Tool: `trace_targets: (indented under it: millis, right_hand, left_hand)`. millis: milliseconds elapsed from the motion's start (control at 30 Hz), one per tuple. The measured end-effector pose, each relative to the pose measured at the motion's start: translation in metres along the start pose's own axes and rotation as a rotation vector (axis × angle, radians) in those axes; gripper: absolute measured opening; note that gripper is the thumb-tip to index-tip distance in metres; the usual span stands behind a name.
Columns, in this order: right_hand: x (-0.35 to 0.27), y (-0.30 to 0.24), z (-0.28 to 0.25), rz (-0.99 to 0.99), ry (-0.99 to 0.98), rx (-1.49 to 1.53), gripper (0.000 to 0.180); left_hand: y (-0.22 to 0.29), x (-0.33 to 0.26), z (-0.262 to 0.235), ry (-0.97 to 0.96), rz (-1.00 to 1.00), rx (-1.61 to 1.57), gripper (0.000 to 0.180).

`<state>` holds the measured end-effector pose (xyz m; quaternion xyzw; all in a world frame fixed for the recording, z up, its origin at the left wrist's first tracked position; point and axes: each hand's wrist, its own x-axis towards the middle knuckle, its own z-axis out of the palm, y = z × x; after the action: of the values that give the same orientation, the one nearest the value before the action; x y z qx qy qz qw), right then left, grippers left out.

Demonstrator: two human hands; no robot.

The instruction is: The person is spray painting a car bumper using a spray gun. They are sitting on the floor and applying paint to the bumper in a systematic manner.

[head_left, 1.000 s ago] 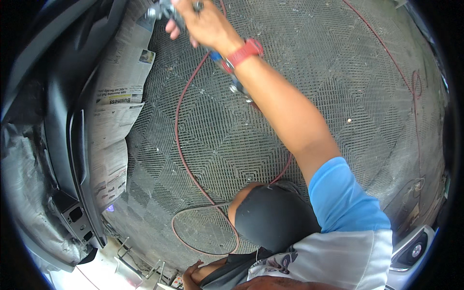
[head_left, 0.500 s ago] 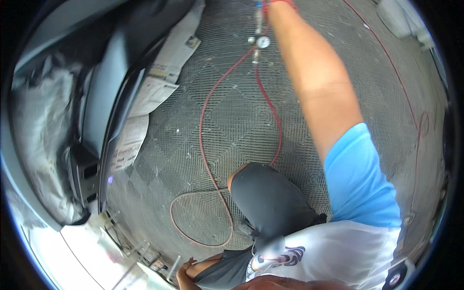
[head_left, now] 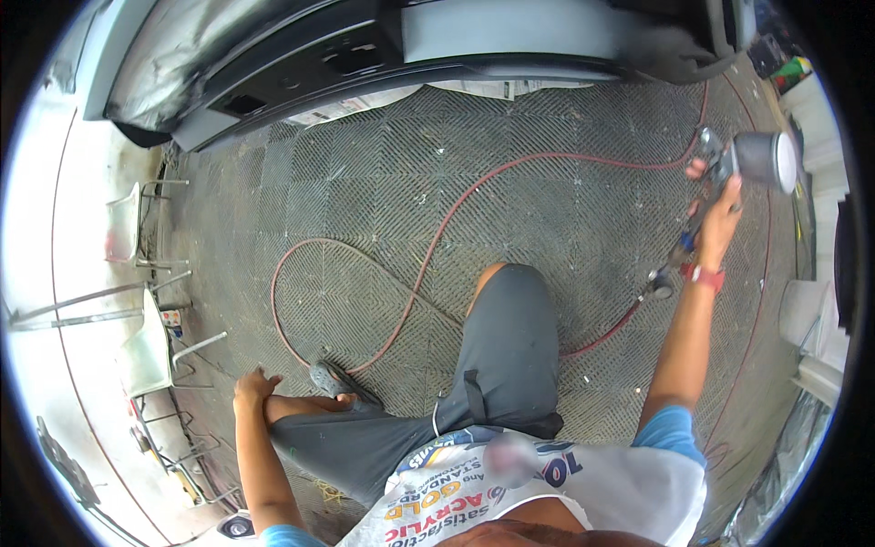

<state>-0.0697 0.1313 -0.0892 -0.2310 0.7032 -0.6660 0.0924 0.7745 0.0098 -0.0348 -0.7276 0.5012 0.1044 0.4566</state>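
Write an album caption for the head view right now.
Right hand holding a spray gun, left hand at the bent knee, red hose looping across the textured floor.

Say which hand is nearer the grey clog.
Left. The left hand rests on the bent leg, just left of the clog; the right hand is far off to its right, holding the spray gun.

spray gun [head_left: 740, 162] reappeared, panel [head_left: 510, 36] now along top

Surroundings: grey ribbed floor matting [head_left: 355, 201].
Left: two pale metal-legged chairs [head_left: 151, 354] beside a bright white surface [head_left: 32, 264]. Right edge: dark cloth-like item [head_left: 844, 269]; lower right, crumpled translucent sheeting [head_left: 786, 465].
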Motion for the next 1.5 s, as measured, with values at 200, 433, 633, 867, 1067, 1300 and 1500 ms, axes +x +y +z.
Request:
trace_targets:
  millis: [200, 433, 633, 867, 1067, 1300, 1500]
  right_hand:
    - [-0.11, -0.067, 0.087, -0.294, -0.29, 0.007, 0.078]
    - [-0.181, -0.144, 0.187, -0.275, -0.552, 0.027, 0.09]
    - [-0.238, -0.179, 0.262, -0.204, -0.653, 0.093, 0.084]
    - [-0.258, -0.185, 0.267, -0.239, -0.217, -0.085, 0.065]
    - [-0.283, -0.208, 0.288, -0.206, 0.106, -0.233, 0.064]
    - [-0.372, -0.243, 0.416, -0.168, -0.098, -0.224, 0.066]
    - [-0.431, -0.261, 0.504, -0.157, -0.209, -0.171, 0.065]
  left_hand:
    - [0.103, 0.001, -0.061, 0.355, 0.599, -0.238, 0.07]
    - [0.183, 0.026, -0.09, 0.57, 1.034, -0.364, 0.068]
    - [0.202, 0.086, -0.085, 0.356, 1.081, -0.085, 0.071]
    - [0.193, 0.14, -0.082, 0.304, 1.289, 0.047, 0.073]
    - [0.197, 0.168, -0.094, 0.213, 1.391, 0.124, 0.074]
    - [0.191, 0.198, -0.09, 0.101, 1.423, 0.19, 0.075]
    - [0.189, 0.216, -0.089, 0.034, 1.438, 0.154, 0.075]
